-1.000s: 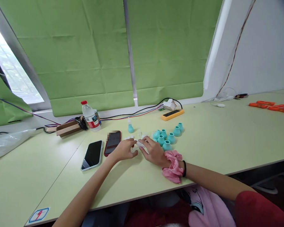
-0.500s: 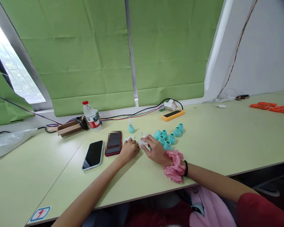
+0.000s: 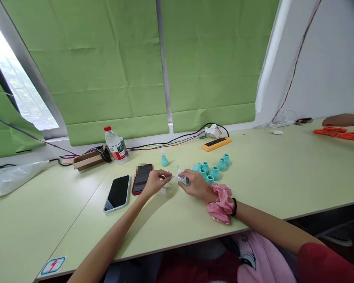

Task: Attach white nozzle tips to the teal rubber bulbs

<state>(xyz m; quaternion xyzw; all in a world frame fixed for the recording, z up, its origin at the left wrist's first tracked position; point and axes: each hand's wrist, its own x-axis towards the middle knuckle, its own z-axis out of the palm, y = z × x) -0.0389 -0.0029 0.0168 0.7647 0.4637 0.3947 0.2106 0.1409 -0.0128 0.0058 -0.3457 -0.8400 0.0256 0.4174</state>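
Observation:
My left hand [image 3: 157,182] is raised a little over the table, thumb and fingertips pinched together at a tiny pale piece too small to name. Just across from it, my right hand [image 3: 197,185] grips a clear plastic piece [image 3: 181,179] between thumb and fingers, partly hidden by them. More clear plastic pieces [image 3: 162,191] lie under and around my left hand. Several teal rubber bulbs [image 3: 214,173] with open necks stand just beyond and right of my right hand. Farther back, one teal bulb [image 3: 164,161] stands upright with a clear nozzle on top.
Left of my hands lie a red-cased phone [image 3: 138,189] and a light-cased phone [image 3: 117,193]. Behind stand a red-capped bottle [image 3: 115,146], a cardboard tray [image 3: 88,160] and a yellow power strip [image 3: 216,144]. Another person's hand [image 3: 338,120] is above orange items [image 3: 351,136] at far right.
My left hand has lifted from the pieces on the table and turned into a pinch, shifting slightly left. My right hand stays nearly in place. Another person's hand has appeared at far right.

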